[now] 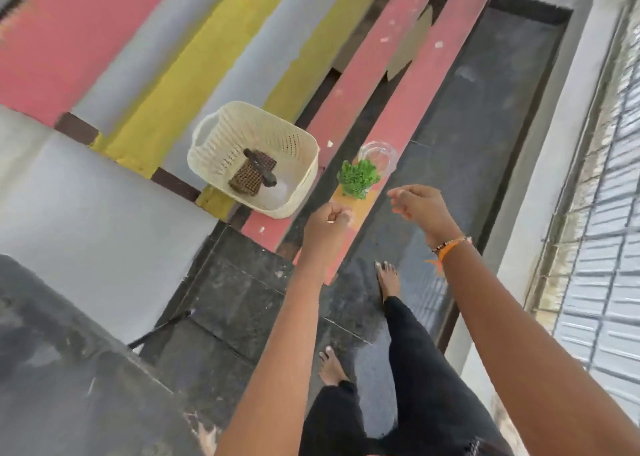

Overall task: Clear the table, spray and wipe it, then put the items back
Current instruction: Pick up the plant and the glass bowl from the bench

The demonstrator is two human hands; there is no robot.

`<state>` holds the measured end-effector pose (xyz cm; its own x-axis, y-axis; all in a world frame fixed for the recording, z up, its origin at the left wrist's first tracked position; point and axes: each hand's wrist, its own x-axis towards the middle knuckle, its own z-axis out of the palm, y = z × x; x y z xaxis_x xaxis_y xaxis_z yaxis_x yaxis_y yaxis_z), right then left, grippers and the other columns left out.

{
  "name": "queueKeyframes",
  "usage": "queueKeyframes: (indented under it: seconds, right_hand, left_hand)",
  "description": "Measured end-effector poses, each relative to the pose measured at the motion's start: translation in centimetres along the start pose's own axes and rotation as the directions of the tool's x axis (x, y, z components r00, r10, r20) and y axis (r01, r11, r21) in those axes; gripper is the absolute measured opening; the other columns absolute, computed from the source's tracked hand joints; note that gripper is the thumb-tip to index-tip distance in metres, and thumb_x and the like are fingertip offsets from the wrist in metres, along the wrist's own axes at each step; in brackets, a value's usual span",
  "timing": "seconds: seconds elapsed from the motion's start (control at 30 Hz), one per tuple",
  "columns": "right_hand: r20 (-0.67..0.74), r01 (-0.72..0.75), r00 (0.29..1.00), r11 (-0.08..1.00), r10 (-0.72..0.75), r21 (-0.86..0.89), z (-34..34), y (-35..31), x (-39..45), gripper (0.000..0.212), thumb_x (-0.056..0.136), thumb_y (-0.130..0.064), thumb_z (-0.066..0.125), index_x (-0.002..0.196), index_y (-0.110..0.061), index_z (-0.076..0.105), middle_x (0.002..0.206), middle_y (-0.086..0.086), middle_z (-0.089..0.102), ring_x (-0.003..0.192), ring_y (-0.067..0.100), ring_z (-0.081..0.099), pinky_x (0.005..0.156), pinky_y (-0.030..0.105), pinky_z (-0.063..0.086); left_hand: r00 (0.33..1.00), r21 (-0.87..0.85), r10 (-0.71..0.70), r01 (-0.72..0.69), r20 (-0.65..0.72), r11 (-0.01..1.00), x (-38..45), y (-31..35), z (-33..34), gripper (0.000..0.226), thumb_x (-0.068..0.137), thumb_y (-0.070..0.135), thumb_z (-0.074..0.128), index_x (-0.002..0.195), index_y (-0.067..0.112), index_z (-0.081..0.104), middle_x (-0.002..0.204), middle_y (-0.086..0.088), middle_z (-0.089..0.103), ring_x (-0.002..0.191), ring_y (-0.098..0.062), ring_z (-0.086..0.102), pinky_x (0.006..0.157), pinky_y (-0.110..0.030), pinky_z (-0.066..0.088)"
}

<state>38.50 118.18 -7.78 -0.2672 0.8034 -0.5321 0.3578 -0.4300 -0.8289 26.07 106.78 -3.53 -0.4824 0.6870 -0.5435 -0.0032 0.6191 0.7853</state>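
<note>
Presently, a cream plastic basket (254, 159) sits at the left, on a striped bench (221, 57) of red, grey and yellow bands, overhanging its near edge. Inside lie a brown woven item (251, 175) and a dark object, too blurred to identify. Just right of the basket, a small green plant (358, 178) stands on a narrow red ledge (398, 74), touching a clear glass (378, 153) behind it. Left hand (329, 221) is curled into a fist, empty, near the plant. Right hand (420, 207) hovers loosely open, gripping nothing; an orange bracelet (448, 249) circles its wrist. Image motion-blurred.
</note>
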Motion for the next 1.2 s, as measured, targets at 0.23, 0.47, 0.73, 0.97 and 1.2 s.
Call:
queueKeyframes:
  seconds: [0.23,0.47,0.73,0.97,1.2]
  right_hand:
    - [0.033,-0.176,0.982,0.964,0.186,-0.198,-1.3,1.4,13.0,0.027,0.085,-0.005,0.047,0.067,-0.015,0.064,0.062,-0.001,0.057,0.054,0.009,0.052,0.05,0.014,0.039]
    - [0.01,-0.216,0.973,0.922,0.231,-0.322,-0.4,3.5,21.8,0.024,0.077,-0.004,0.047,0.08,-0.023,0.063,0.079,0.002,0.061,0.078,0.019,0.06,0.08,0.031,0.052]
    - [-0.135,-0.217,0.976,0.858,0.173,-0.465,0.9,4.9,25.1,0.031,0.08,-0.004,0.048,0.111,-0.005,0.051,0.116,0.015,0.057,0.107,0.029,0.054,0.087,0.033,0.043]
    - [-0.139,-0.238,0.971,0.807,0.193,-0.54,0.6,5.4,26.4,0.021,0.075,-0.007,0.052,0.061,-0.02,0.043,0.061,-0.001,0.045,0.082,0.033,0.065,0.068,0.038,0.054]
    - [-0.129,-0.274,0.962,0.842,0.242,-0.465,0.5,5.5,26.4,0.018,0.077,-0.01,0.056,0.094,-0.013,0.06,0.097,0.01,0.065,0.088,0.026,0.065,0.079,0.04,0.057]
  left_hand:
    - [0.933,-0.168,-0.361,0.354,-0.011,0.92,9.4,1.6,5.1,0.014,0.09,0.008,0.047,0.083,0.02,0.049,0.081,-0.002,0.049,0.087,-0.02,0.053,0.073,-0.031,0.043]
    - [0.79,-0.382,-0.611,0.548,-0.057,0.745,16.8,-0.9,8.0,0.053,0.091,0.02,0.056,0.138,0.012,0.032,0.081,0.007,0.043,0.088,-0.022,0.053,0.071,-0.027,0.045]
    - [0.758,-0.584,-0.652,0.527,-0.006,0.618,19.4,-2.6,9.7,0.054,0.089,0.017,0.062,0.135,0.021,0.035,0.13,-0.001,0.049,0.114,-0.022,0.054,0.091,-0.033,0.048]
    - [0.768,-0.617,-0.629,0.44,-0.117,0.652,20.8,-2.8,10.5,0.042,0.081,0.01,0.068,0.117,0.021,0.047,0.098,0.007,0.058,0.1,-0.018,0.06,0.093,-0.04,0.051]
    - [0.787,-0.592,-0.586,0.383,-0.193,0.709,20.4,-3.2,9.8,0.028,0.083,0.002,0.061,0.103,0.02,0.053,0.094,0.004,0.06,0.09,-0.016,0.061,0.077,-0.031,0.056]
